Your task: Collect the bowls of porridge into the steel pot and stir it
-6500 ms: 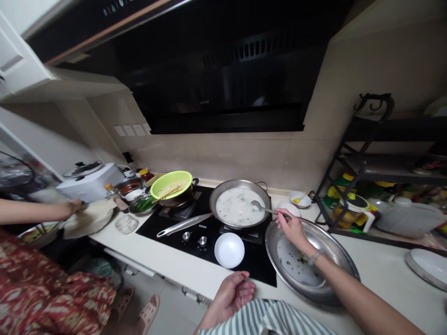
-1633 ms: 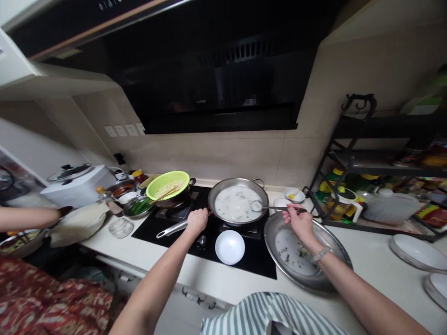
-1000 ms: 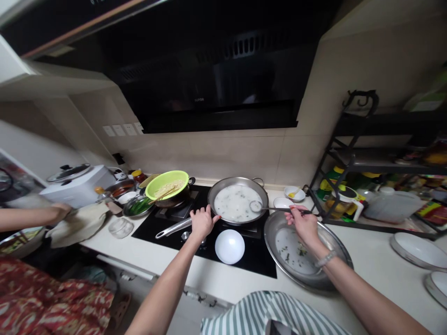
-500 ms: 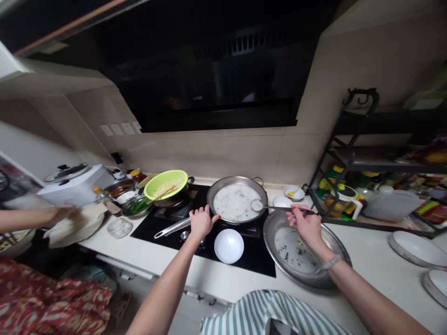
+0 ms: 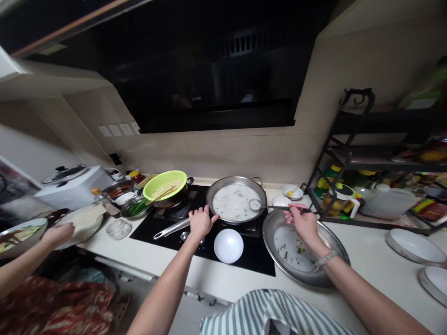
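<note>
My left hand [image 5: 199, 223] lies over the long metal handle [image 5: 171, 230] of a frying pan [image 5: 257, 180], close to the rim. Its fingers bend over the handle and the thumb sticks out to the right. The pan holds a milky white liquid with dark green bits. My right hand [image 5: 301, 219] is closed around the dark handle of a ladle [image 5: 254, 204], whose bowl sits in the liquid near the pan's right side. Below my right wrist is a wide metal basin [image 5: 270, 249] with whitish liquid and green scraps. A white bowl [image 5: 228, 245] stands in front of the pan.
Left of the pan, a green basin [image 5: 148, 191] with chopsticks rests on a dark pot. A co-worker's hand [image 5: 59, 234] is at a pale flat sheet [image 5: 84, 221]. A black rack [image 5: 344, 163] with bottles stands right; white dishes [image 5: 415, 246] lie before it.
The co-worker's hand has come down and nearer at the pale sheet. The ladle has shifted very slightly left in the pan. My left hand has stayed on the handle.
</note>
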`<state>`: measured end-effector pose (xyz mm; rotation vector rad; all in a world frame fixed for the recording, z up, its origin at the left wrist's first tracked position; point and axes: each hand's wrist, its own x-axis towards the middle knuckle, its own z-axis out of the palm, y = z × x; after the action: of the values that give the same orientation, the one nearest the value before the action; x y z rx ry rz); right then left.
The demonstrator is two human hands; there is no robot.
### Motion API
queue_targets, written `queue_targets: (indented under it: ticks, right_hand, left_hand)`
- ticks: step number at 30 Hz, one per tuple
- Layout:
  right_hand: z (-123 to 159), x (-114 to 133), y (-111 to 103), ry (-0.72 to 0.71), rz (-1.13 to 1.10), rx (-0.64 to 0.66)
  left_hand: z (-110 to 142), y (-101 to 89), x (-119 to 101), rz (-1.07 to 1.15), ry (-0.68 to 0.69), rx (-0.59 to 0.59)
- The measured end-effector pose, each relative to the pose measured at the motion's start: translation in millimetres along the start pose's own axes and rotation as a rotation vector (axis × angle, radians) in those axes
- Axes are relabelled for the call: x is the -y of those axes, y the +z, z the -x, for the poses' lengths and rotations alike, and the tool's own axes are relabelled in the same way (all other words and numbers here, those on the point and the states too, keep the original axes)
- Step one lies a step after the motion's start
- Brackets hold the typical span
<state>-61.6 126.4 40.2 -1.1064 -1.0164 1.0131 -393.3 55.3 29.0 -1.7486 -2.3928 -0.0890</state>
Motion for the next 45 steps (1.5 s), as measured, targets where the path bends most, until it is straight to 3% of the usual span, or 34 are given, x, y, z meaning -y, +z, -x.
queue_targets:
  ticks: [4, 8, 13, 18, 22, 27, 29, 31, 35, 40, 45]
  right_hand:
    - [-1, 7, 2, 0.051, -0.108, -0.046]
    - [-1, 24, -14, 0.066, -0.139, -0.060]
    - [4, 37, -61, 0.040, -0.088, -0.120]
    - [22, 24, -114, 0.037, 0.136, -0.207]
    - [45, 5, -142, -0.067, 0.416, -0.112]
    - [62, -3, -155, -0.380, 0.627, 0.228]
    - [61, 6, -148, -0.463, 0.636, 0.269]
    - [57, 19, -132, -0.470, 0.581, 0.195]
    - [45, 43, -76, -0.380, 0.324, 0.030]
    - [25, 29, -8, -0.247, 0.209, 0.230]
    - [10, -3, 20, -0.255, 0.270, 0.344]
  left_hand:
    - [1, -0.3, 0, -0.007, 0.002, 0.000]
    - [2, -1.0, 1, -0.017, -0.001, 0.006]
    - [2, -2.5, 0, -0.010, 0.012, 0.003]
    - [2, -1.6, 0, -0.011, 0.009, -0.003]
    - [1, -1.1, 0, -0.014, 0.009, -0.001]
    - [1, -2.7, -1, -0.014, 0.008, 0.013]
    - [1, -3.4, -1, -0.017, 0.007, 0.017]
    - [1, -4.1, -1, -0.018, 0.004, 0.026]
    - [1, -5.9, -2, -0.007, 0.000, 0.040]
    - [2, -8.7, -4, 0.001, -0.014, 0.054]
    - [2, -9.5, -5, 0.030, -0.017, 0.046]
